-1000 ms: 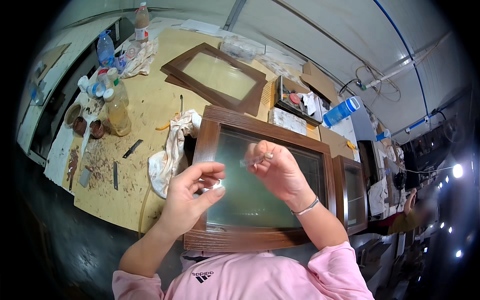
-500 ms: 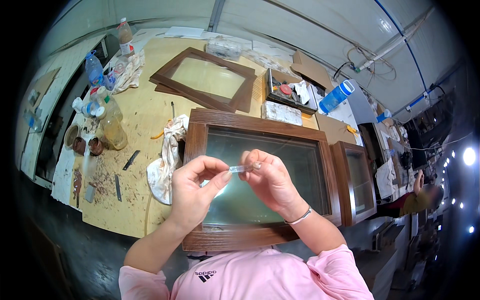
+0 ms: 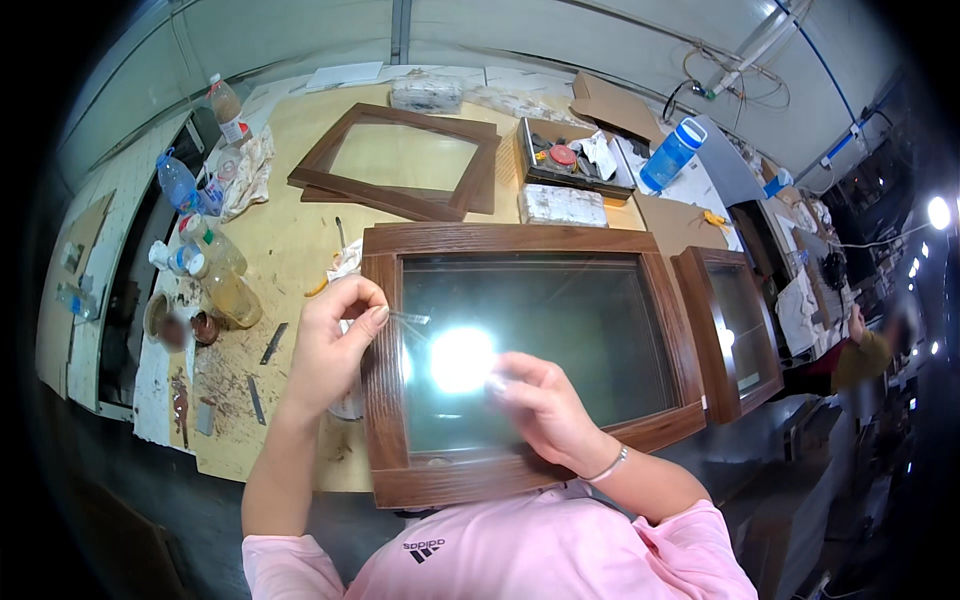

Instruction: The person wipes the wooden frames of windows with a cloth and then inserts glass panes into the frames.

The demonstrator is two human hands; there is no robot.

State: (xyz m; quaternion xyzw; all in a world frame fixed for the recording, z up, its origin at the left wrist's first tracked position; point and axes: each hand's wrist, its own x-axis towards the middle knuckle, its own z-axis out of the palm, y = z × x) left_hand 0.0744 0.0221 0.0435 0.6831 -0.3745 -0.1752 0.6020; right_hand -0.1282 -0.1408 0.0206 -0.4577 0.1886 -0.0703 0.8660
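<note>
Between thumb and fingers, my left hand (image 3: 340, 340) pinches a small clear strip (image 3: 412, 318) with fine marks on it. The strip sticks out over the left side of a brown wooden frame (image 3: 382, 370) with a glass pane (image 3: 570, 330). A bright lamp glare shows on the pane. My right hand (image 3: 545, 405) is over the lower middle of the glass, apart from the left. Its fingertips are smeared by motion, so I cannot make out whether they hold anything or touch the glass.
Two brown frames (image 3: 345, 125) overlap at the back. A tool box (image 3: 575, 160) and blue bottle (image 3: 672, 155) stand back right; a smaller glazed frame (image 3: 700, 300) adjoins mine. Bottles (image 3: 225, 290), stain jars (image 3: 205, 328), blades (image 3: 257, 400) and a stained cloth (image 3: 350, 260) lie left.
My hands, earlier together at the clear strip, have parted. The left moved left with the strip; the right moved lower over the glass. The view has shifted slightly, and more of the pane shows.
</note>
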